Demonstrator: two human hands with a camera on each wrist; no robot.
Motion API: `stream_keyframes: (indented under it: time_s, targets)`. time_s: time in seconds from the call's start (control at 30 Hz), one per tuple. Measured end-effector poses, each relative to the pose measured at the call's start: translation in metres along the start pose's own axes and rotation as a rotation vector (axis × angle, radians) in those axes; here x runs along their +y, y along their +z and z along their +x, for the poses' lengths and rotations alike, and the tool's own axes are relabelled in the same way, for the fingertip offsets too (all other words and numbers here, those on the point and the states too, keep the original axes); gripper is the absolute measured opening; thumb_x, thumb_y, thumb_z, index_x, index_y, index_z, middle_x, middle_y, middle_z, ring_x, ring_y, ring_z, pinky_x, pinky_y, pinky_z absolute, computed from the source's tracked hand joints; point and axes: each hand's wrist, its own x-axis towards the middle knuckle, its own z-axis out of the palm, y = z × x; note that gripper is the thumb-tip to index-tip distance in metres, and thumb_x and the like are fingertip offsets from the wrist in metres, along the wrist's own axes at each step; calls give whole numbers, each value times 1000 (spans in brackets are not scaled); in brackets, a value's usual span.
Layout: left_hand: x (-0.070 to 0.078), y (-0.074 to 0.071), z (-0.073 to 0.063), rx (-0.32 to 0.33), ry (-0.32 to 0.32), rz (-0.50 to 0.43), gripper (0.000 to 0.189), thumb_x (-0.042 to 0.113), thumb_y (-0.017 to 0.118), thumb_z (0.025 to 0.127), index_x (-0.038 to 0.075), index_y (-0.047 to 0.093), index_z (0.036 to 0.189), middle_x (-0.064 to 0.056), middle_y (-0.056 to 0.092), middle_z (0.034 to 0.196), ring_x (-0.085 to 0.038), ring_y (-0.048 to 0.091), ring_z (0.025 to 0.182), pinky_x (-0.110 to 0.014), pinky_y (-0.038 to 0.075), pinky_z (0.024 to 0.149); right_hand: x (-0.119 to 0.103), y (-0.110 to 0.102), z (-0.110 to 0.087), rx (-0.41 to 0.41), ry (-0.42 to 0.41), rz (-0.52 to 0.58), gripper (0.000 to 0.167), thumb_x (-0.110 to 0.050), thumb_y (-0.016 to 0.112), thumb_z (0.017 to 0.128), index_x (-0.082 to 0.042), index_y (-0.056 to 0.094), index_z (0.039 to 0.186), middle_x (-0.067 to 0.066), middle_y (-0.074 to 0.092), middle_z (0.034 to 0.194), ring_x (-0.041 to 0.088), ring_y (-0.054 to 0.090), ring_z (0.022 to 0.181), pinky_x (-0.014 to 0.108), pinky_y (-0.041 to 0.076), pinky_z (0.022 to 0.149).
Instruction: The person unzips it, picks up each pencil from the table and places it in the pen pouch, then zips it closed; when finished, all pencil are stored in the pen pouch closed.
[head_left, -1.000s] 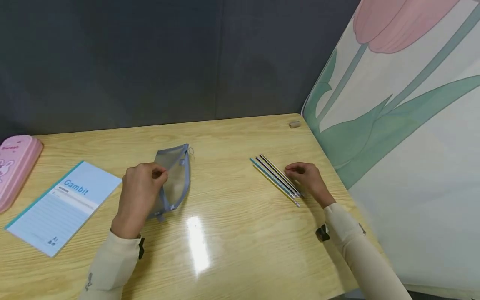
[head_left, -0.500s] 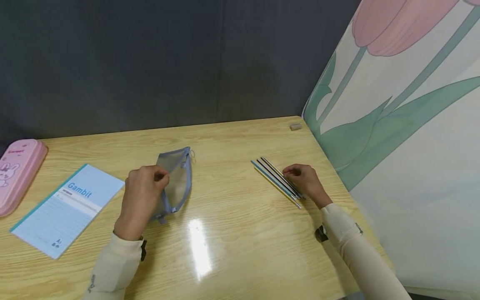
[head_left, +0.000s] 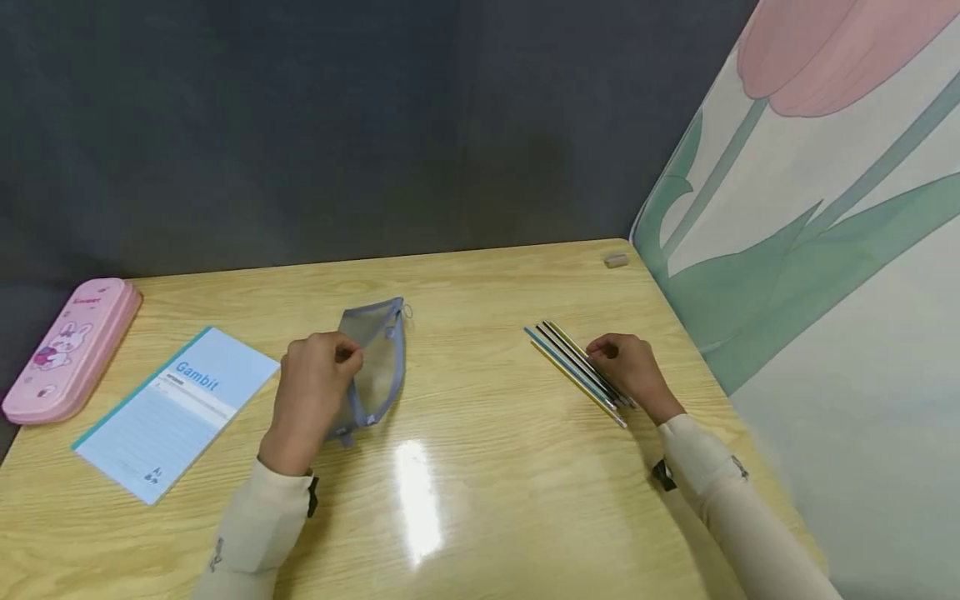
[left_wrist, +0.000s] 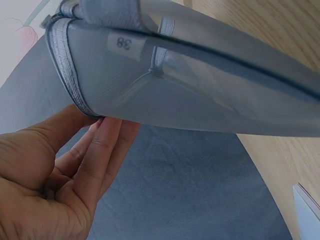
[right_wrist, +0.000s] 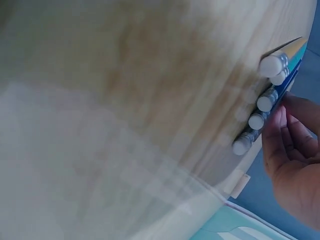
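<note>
A translucent grey-blue zip pouch (head_left: 378,367) stands propped open on the wooden table. My left hand (head_left: 311,400) pinches its edge between thumb and fingertips, as the left wrist view shows on the pouch's bound rim (left_wrist: 70,70). On the right lies a loose bundle of several pencils (head_left: 573,367) in yellow, teal and dark colours, slanting across the table. My right hand (head_left: 633,371) is at the right side of this bundle, thumb and forefinger pinching a dark pencil. White erasers (right_wrist: 265,102) cap the pencil ends in the right wrist view.
A light blue notebook (head_left: 176,412) lies left of the pouch, with a pink pencil case (head_left: 75,350) beyond it. Near the far right corner sits a small brownish block (head_left: 617,261). A dark curtain (head_left: 375,133) backs the table; a tulip-patterned cloth (head_left: 810,250) runs along its right side.
The head view has turned slightly left, so everything appears further right. Both hands keep nearly the same places at the pouch and the pencils.
</note>
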Motion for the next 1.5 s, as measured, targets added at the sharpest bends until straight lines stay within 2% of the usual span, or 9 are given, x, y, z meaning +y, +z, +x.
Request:
stream_keyframes:
  time_s: [0.2,0.47,0.7,0.9,1.1,1.2,1.37,1.5]
  targets:
    - [2,6,3,15,15,-4,15,3,71,105,-9,80,108,-25,78,102,-30,75,74,-43,62,63,1,-5,-1,-7,-5,-41,14,1,69,103,9,78,110,24,78,103,38,75,92,51,61,81]
    - [2,6,3,4,7,0,16,4,70,106,-8,80,109,-25,78,103,-32,76,78,-44,63,65,0,-2,1,-13,20,-51,13,2,71,102,10,78,110,25,78,103,37,75,91,49,62,79]
    - [0,6,1,14,9,2,15,4,70,106,-8,80,108,-24,78,102,-30,75,75,-44,62,64,-3,1,0,7,-9,-74,12,4,71,102,11,78,109,25,78,101,38,76,89,49,63,78]
    - [0,5,0,12,-6,8,15,4,70,106,-7,80,108,-24,78,104,-32,76,80,-45,63,67,-4,2,2,-6,3,-63,13,3,70,102,11,78,109,24,78,101,34,75,85,46,61,75]
    - [0,6,0,11,-3,3,15,4,70,106,-7,80,108,-24,79,104,-32,77,80,-45,63,68,-2,-5,2,-44,60,7,18,-3,68,104,8,79,114,26,77,110,34,74,90,44,59,76]
    - [0,6,1,13,2,-1,15,3,70,106,-8,80,108,-24,79,103,-32,77,79,-45,63,66,-2,-10,3,-54,99,50,20,-6,67,106,7,78,118,25,77,112,31,74,91,36,57,74]
    - [0,6,2,15,1,3,15,3,71,106,-8,80,108,-25,79,103,-32,77,79,-44,63,66,-6,-19,5,-26,148,166,24,-7,66,108,9,76,123,22,76,112,17,70,89,23,56,74]
    - [-1,5,2,15,-3,9,15,3,71,105,-8,80,108,-25,79,103,-32,77,79,-44,63,66,-11,-22,6,0,167,303,29,-7,66,109,13,72,129,13,76,110,6,67,87,22,58,78]
